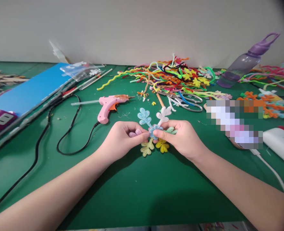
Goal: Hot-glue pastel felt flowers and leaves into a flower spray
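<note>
Between my two hands, over the green table, is a pipe-cleaner snowflake (155, 131) with fuzzy leaf-like arms in light blue, white, pale yellow, yellow, green and lilac round a blue centre. My left hand (122, 138) pinches it at the left of the centre, partly covering the lilac arm. From the right, my right hand (180, 136) grips it, with the thumb on the blue centre and the fingers behind the green and white arms. A pink glue gun (108, 107) lies to the left of the snowflake, its nozzle pointing right.
Behind lie a heap of coloured pipe cleaners (171, 75) and metal scissors (192, 102). A purple bottle (243, 64) stands tilted in view at the back right. A blurred phone (235, 125) and white power bank (281, 144) lie right. The gun's black cord (37, 150) crosses the left, near a blue board (36, 86).
</note>
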Demonstrator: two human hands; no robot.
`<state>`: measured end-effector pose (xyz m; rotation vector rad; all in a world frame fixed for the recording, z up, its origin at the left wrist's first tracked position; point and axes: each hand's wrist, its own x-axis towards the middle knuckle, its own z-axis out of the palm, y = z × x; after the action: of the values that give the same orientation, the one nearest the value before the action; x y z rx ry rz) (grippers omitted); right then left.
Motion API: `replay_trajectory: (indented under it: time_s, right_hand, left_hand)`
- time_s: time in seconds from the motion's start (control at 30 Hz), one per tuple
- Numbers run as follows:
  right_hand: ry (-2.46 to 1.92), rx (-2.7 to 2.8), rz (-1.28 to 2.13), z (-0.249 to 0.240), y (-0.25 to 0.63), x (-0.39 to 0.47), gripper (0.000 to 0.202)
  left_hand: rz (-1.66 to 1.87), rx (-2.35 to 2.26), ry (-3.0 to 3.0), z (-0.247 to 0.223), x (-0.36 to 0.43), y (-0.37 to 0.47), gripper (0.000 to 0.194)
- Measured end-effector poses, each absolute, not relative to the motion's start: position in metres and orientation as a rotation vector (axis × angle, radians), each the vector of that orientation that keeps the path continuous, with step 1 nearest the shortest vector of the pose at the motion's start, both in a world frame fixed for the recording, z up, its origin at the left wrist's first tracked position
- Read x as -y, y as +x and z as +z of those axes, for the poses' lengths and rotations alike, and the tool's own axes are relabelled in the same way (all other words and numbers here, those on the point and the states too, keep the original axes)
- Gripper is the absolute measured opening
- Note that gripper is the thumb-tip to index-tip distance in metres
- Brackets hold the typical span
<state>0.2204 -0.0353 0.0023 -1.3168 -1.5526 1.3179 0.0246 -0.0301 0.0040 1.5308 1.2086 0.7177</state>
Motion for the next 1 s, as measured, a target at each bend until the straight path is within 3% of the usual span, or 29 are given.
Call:
replay_trajectory:
  time_s: [1.0]
  right_hand:
    - [-1.266, 1.612, 1.418, 0.0035, 0.2263, 0.0318, 0.017]
  left_hand:
    - [0.666, -1.108, 1.467, 0.0050, 0.0248, 0.0203, 0.012]
